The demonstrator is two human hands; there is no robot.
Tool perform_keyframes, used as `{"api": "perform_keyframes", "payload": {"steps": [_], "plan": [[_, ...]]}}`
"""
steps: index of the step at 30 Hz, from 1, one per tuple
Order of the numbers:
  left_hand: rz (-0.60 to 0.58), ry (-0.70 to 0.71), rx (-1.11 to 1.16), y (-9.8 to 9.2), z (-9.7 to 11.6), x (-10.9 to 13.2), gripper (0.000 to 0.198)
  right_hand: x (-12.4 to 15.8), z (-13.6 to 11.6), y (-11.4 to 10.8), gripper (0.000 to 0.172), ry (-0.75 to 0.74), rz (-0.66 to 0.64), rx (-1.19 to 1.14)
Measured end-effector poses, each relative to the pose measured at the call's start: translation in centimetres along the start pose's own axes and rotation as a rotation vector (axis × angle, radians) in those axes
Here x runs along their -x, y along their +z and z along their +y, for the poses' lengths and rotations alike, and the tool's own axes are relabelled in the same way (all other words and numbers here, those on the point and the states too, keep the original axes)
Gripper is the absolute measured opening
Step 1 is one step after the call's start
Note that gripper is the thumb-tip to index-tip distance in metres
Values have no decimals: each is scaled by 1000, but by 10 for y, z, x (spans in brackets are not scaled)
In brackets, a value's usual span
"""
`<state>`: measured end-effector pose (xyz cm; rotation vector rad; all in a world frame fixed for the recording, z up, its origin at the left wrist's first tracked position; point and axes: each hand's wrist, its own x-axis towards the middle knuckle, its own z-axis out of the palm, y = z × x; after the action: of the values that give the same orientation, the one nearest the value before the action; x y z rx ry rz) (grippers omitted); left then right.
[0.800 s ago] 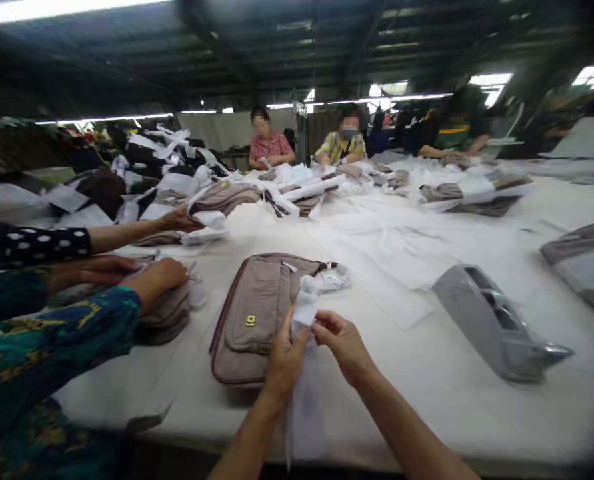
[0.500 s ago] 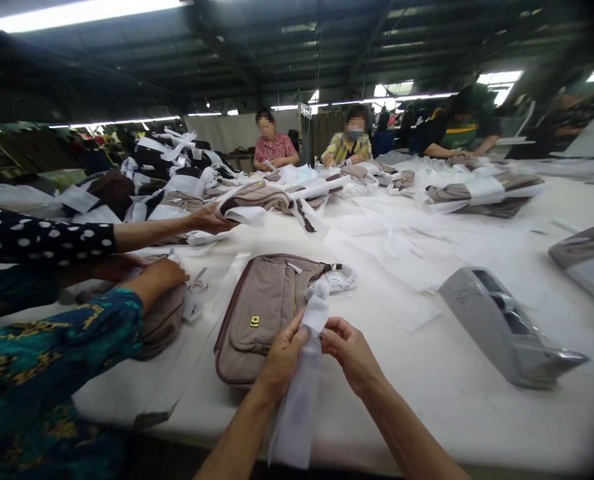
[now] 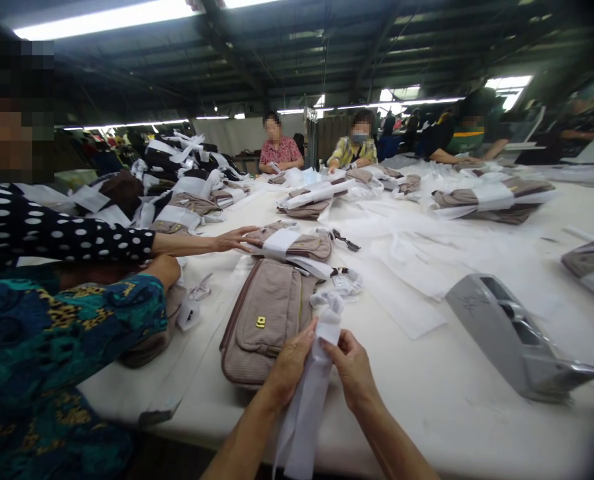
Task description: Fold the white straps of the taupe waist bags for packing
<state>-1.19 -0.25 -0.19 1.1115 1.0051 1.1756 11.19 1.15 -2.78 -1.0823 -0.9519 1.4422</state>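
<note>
My left hand [image 3: 287,369] and my right hand [image 3: 354,370] both pinch a strip of thin white wrapping paper [image 3: 311,393] that hangs down over the table's near edge. The strip's upper end is bunched just above my fingers. Right behind my left hand lies a flat taupe bag [image 3: 264,323] with a small gold clasp. A co-worker's hand [image 3: 237,239] in a dotted sleeve rests on a second taupe bag [image 3: 297,243] banded with white paper, set just beyond the first.
A grey tape dispenser [image 3: 514,337] stands on the white table [image 3: 451,393] to my right. A person in a teal patterned sleeve [image 3: 71,320] works at my left. Piles of wrapped bags [image 3: 177,180] and loose paper sheets [image 3: 401,293] cover the far table, with seated workers behind.
The co-worker in the dotted sleeve has drawn a paper-banded bag closer, setting it just beyond my bag. My hands have slid slightly along the white strip; more of it hangs down.
</note>
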Motion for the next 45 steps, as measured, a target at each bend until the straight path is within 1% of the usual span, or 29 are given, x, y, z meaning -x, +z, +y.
{"api": "perform_keyframes", "payload": {"steps": [3,6,9,10,15,17,19,23,26,29,31,37,41,45], "plan": [[-8,-50,1,2,-2,-1,46,0,1,0,32,-17,29,14],[10,-23,-81,1,-5,-2,48,0,4,0,34,-23,68,8],[-20,-24,-103,-2,-5,0,58,0,8,0,35,-20,67,-13],[-27,-35,-93,-4,-4,1,59,0,9,0,35,-17,61,-21],[5,-19,-37,-6,1,3,42,0,13,1,36,-25,72,-42],[0,-57,4,-4,1,2,44,0,15,1,36,-35,91,-42],[2,-92,42,-2,-1,0,48,1,16,1,34,-47,119,7],[48,-77,68,3,-6,-3,48,3,14,-1,29,-92,145,218],[56,-69,103,5,-7,-6,48,4,12,0,32,-82,119,297],[53,-52,130,7,-7,-9,45,4,12,2,39,-81,138,316],[57,-34,139,8,-7,-12,42,2,15,2,41,-108,161,323],[112,-63,101,12,-10,-14,34,-1,22,-2,43,-151,164,418],[143,-79,140,12,-13,-14,31,2,20,-1,42,-159,155,425],[166,-86,180,8,-15,-15,33,7,17,3,41,-199,91,331]]}}
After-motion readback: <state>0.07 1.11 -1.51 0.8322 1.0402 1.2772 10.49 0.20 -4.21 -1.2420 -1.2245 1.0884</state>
